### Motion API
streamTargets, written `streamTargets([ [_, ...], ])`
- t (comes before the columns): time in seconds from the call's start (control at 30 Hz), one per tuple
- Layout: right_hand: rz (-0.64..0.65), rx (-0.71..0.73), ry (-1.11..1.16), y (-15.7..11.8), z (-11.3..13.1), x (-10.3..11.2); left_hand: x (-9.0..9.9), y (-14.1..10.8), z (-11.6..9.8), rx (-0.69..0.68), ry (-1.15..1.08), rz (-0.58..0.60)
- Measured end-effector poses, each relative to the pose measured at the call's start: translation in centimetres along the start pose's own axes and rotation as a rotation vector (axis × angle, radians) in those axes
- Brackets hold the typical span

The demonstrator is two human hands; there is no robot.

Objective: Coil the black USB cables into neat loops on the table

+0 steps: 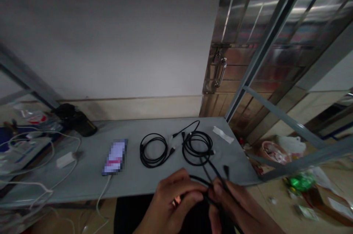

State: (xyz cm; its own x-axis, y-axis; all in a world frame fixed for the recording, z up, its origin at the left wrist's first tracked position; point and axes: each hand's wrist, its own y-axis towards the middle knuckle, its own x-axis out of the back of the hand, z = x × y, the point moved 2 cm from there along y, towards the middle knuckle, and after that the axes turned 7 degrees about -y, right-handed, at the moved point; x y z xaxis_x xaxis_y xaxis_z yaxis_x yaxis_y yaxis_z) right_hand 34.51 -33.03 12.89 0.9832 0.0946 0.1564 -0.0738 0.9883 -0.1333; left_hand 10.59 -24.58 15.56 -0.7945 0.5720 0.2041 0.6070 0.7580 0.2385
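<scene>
Both of my hands are at the table's near edge, close together on a black cable [216, 168]. My left hand [176, 199] pinches it between thumb and fingertips. My right hand [234, 201] has its fingers closed round the cable, and strands run past it toward the lower edge. A dark connector [226, 170] sticks up just above the right hand. Beyond the hands lies a coiled black cable [187, 153] with several plug ends; strands from the held cable reach up to it. Left of that, a second coiled black cable [152, 165] rests flat on the table.
A lit phone [115, 156] with a white cord lies on the grey table [129, 182]. At left are a white adapter [65, 160], a dark bottle [78, 121] and tangled white cords. A white strip [223, 134] lies at back right, near a metal frame post [256, 61].
</scene>
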Motion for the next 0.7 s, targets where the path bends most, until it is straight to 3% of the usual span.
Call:
streamTargets([
  [0.1, 0.037, -0.051, 0.085, 1.1, -0.9, -2.6, 1.3, 1.3, -0.1, -0.04, 0.086, -0.265],
  [0.2, 0.128, -0.125, 0.179, 1.7, -1.0, -3.8, 2.9, 1.4, 0.9, -0.045, 0.171, -0.38],
  [0.33, 0.209, -0.183, 0.244, 3.0, -0.1, -4.8, 4.3, 0.8, 1.7, -0.015, 0.258, -0.265],
  [0.5, 0.381, -0.212, 0.34, 5.1, 1.3, -5.3, 4.9, 0.1, 2.1, 0.011, 0.181, -0.115],
  [0.6, 0.445, -0.172, 0.375, 6.1, 2.1, -5.4, 4.8, -0.1, 3.3, 0.065, 0.053, -0.088],
  [0.7, 0.414, -0.11, 0.394, 7.0, 2.2, -5.8, 4.2, -0.3, 5.0, 0.178, -0.207, -0.109],
])
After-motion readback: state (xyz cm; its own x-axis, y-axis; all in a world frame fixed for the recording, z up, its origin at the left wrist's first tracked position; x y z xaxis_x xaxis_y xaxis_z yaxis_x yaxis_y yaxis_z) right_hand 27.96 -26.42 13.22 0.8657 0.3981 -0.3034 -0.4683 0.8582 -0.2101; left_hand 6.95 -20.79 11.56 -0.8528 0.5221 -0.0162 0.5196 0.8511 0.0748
